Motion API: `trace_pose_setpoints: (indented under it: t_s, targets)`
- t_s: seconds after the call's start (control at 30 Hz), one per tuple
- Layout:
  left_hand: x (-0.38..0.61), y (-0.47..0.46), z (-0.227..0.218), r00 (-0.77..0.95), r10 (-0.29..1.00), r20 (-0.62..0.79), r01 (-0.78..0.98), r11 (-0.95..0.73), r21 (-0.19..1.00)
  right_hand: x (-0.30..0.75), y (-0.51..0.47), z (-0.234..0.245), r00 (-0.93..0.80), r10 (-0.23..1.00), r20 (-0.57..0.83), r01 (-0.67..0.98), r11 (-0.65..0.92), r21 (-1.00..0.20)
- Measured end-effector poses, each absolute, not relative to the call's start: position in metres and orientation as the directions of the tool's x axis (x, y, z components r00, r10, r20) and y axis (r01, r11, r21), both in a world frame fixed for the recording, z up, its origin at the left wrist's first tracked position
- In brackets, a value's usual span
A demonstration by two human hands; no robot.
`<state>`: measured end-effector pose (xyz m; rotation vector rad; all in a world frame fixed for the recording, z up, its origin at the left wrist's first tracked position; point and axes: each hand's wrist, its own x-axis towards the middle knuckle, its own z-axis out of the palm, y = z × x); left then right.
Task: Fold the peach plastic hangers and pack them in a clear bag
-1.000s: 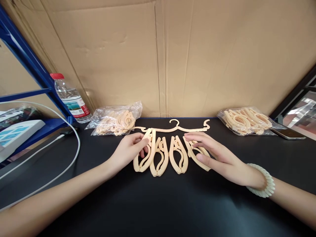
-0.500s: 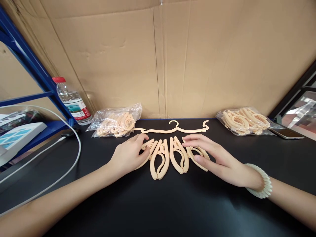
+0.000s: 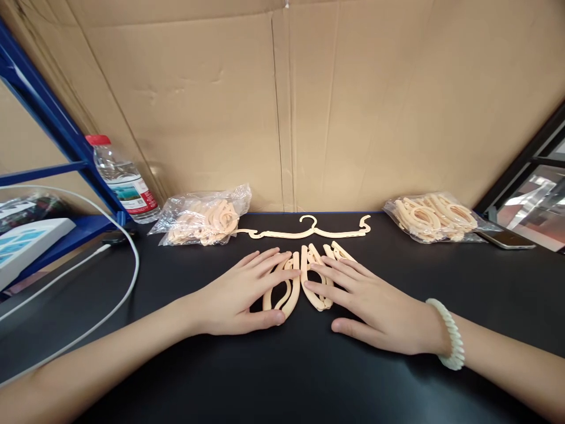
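One open hanger point(image 3: 309, 228) at the back of the desk point(image 3: 282, 377). Just in front of it, three folded hangers point(image 3: 310, 258) in view, any others hidden under two hands: left hand point(image 3: 241, 297), right hand point(image 3: 375, 306). Two bags of hangers: left bag point(image 3: 200, 215) to its left, right bag point(image 3: 435, 215) to its right. One bottle point(image 3: 121, 179) far left, one phone point(image 3: 507, 238) far right.

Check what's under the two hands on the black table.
Folded peach hangers, flat on the table, under left hand and right hand. Only the middle loops and far tips show; fingers cover the rest, count unclear.
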<state>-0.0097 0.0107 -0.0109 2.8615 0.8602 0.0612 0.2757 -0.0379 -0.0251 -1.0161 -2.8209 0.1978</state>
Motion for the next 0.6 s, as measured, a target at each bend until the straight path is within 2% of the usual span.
trace_pose_setpoints:
  t_s: [0.1,0.27,0.6]
  targets:
    - [-0.008,0.012,-0.014,0.846,0.533,-0.004,0.528,-0.837,0.143,0.277,-0.037,-0.026,-0.747,0.661,0.069,0.641,0.744,-0.19]
    - [-0.002,0.009,-0.019,0.836,0.546,0.052,0.537,-0.835,0.119,0.279,-0.036,-0.026,-0.743,0.654,0.141,0.613,0.75,-0.249]
    - [0.024,0.003,-0.026,0.765,0.627,0.146,0.621,-0.779,0.088,0.283,-0.032,-0.028,-0.693,0.714,0.097,0.688,0.696,-0.206]
